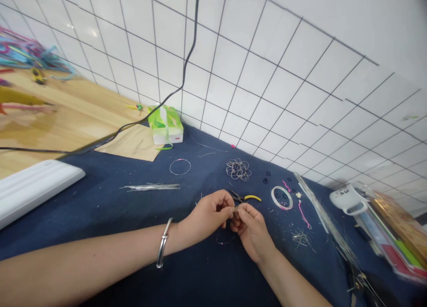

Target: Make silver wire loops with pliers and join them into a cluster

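My left hand (213, 211) and my right hand (252, 227) meet over the dark blue cloth with their fingertips pinched together. Between them is a thin wire (225, 243), its curved lower part showing faintly below the fingers; the pinched end is mostly hidden. Just behind the fingers lie pliers with a yellow handle (252, 197). A bundle of loops of bent wire (238, 169) rests farther back. To its left are a wire ring (180, 167) with a pink spot and a sheaf of straight wires (151, 187).
Right of my hands lie a white ring-shaped roll (274, 200), pink cord (304, 216), wire scraps (301, 238) and long wires (316, 205). A white mug (347, 199) stands near books. A green tissue pack (167, 125) sits by the tiled wall. A black cable (190, 53) hangs across.
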